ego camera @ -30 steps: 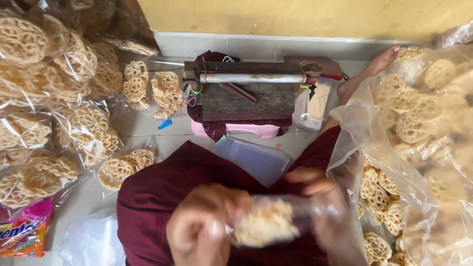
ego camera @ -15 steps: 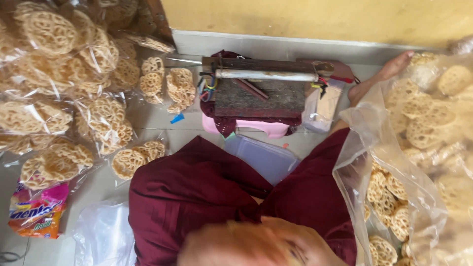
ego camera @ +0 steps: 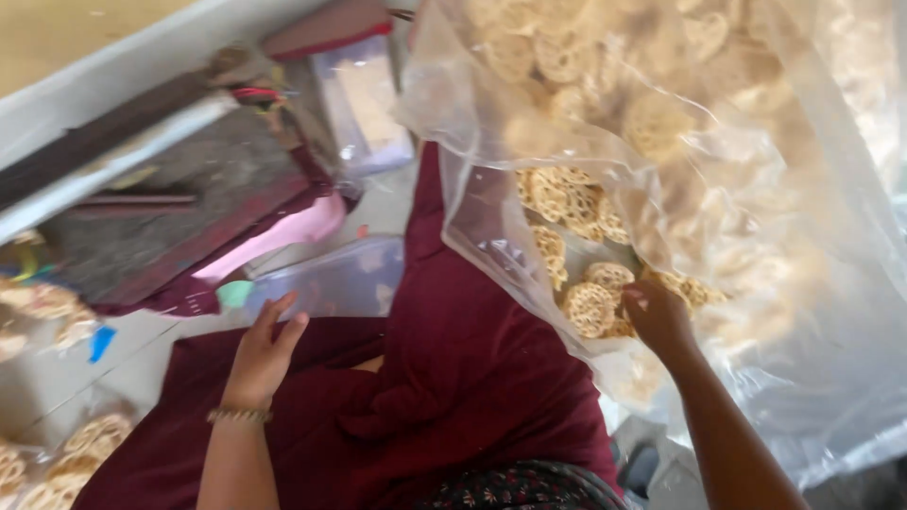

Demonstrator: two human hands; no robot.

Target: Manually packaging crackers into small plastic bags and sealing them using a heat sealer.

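Head view: looking down over a lap in maroon cloth (ego camera: 472,378), person seated on the floor, both hands in shot
Right hand: right hand (ego camera: 657,316) is in through the mouth of the big clear bag (ego camera: 822,312), fingertips down on the crackers (ego camera: 588,307); whether the fingers have closed on one I cannot tell, the knuckles hide it
Left hand: left hand (ego camera: 263,354) lies flat on the maroon cloth, fingers apart, holding nothing; a beaded bracelet (ego camera: 238,414) sits at the wrist
Crackers: round, golden, lattice-patterned discs, heaped inside the bag at the person's right; the ones under the fingertips lie near the bag's lower edge, just past the knee
Step in hand: by my reading, the pick, one hand reaching into the bulk bag and the other free
Next move calls for: a light pinch, I'd judge, since the discs look thin and brittle, and a clean way out past the slack plastic
Box: clear lidded box (ego camera: 350,279) on the floor just ahead of the left hand, apart from it
Slab: dark slab (ego camera: 142,179) with a pale bar along its far edge, set on something pink, beyond the box
Tub: small clear tub (ego camera: 364,104) with pale contents, by the slab's right end, near the bag's mouth
Small bags: small bags (ego camera: 85,439) of the same crackers at lower left on the floor, well apart from both hands
Labels: none legible; a blue scrap (ego camera: 101,343) lies on the floor at left
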